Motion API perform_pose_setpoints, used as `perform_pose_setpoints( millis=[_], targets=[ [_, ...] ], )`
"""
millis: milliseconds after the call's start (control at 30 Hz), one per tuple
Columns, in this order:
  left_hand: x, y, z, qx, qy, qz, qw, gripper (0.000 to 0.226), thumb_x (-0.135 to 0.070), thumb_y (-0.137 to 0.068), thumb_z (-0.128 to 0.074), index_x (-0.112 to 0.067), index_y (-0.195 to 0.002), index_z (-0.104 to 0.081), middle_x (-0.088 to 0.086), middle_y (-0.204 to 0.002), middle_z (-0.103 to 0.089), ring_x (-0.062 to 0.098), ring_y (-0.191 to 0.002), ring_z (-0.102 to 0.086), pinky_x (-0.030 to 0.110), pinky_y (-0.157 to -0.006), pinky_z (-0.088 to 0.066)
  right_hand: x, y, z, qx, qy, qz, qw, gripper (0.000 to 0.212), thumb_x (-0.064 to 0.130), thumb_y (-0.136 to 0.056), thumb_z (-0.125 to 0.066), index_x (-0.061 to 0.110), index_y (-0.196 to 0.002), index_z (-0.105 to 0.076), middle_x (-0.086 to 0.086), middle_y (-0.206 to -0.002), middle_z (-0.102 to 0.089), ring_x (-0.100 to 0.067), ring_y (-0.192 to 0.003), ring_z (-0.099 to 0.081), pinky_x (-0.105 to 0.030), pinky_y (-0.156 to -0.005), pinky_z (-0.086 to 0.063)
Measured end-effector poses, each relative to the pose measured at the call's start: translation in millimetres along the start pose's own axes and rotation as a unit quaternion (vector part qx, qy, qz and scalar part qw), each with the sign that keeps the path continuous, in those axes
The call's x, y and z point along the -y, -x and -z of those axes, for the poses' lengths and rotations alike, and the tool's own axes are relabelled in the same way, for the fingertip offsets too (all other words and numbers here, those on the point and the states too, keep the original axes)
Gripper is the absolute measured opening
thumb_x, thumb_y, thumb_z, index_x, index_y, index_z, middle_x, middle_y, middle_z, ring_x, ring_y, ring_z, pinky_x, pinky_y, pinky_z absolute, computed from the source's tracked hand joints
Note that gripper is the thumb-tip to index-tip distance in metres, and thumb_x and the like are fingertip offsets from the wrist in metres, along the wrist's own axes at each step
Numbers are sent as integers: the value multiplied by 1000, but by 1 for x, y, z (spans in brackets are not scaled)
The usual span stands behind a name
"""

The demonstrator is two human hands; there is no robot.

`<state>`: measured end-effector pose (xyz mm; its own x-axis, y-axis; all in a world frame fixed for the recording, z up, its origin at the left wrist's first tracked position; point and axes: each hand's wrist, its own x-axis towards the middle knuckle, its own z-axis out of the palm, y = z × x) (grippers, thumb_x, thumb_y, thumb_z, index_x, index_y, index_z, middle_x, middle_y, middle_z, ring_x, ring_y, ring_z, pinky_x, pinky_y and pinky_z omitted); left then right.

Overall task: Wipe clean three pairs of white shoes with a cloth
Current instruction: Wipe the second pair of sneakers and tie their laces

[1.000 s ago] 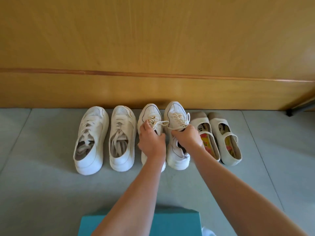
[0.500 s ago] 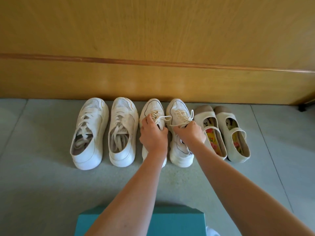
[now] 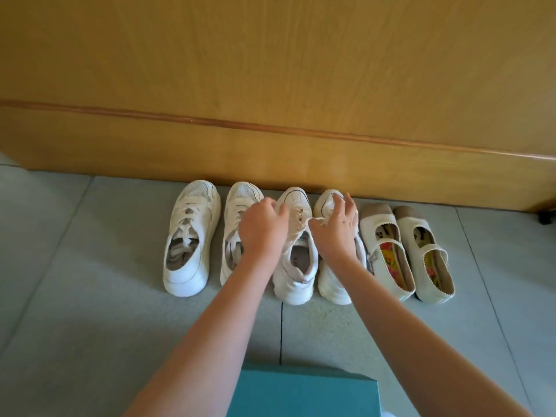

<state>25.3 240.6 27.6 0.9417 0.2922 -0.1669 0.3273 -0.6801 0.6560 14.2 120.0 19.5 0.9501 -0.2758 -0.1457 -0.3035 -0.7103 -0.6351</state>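
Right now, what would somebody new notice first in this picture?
Six white shoes stand in a row against the wooden wall. Over the middle pair, the right hand pinches a lace, with the left hand close beside it. The rightmost pair has bright flowery insoles.

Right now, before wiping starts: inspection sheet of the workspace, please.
Surface: grey tiled floor.
Job's things: three white shoe pairs in a row, toes to the wood panel: left sneakers, middle sneakers, strap flats; no cloth seen.
Clutter: teal box at near edge.
Hands: left hand over middle sneakers' laces, grip unclear; right hand pinches a lace.
Cables: nothing seen.
Surroundings: wood panel behind the shoes.
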Motion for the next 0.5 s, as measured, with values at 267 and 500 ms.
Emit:
perform_pose_setpoints(
  millis=[267, 500],
  targets=[
    [99, -37, 76, -112, -4, 61, 992, 58, -24, -79, -67, -8, -130, -47, 17, -128, -51, 33, -119, -41, 39, -103, -31, 77, 24, -77, 127, -44, -17, 991, 72, 40, -85, -58, 8, -141, -27, -9, -142, -31, -27, -131, -35, -38, -105, -34],
    [135, -44, 57, 41, 4, 147, 988, 107, -42, -67, -80, -5, -146, -16, 21, -142, -32, 35, -131, -32, 42, -104, -33, 92, 23, -121, 184, 41, -174, 966, 116, 61, -71, -67, 7, -147, 3, -14, -149, -21, -33, -133, -34, -43, -101, -37]
  ],
)
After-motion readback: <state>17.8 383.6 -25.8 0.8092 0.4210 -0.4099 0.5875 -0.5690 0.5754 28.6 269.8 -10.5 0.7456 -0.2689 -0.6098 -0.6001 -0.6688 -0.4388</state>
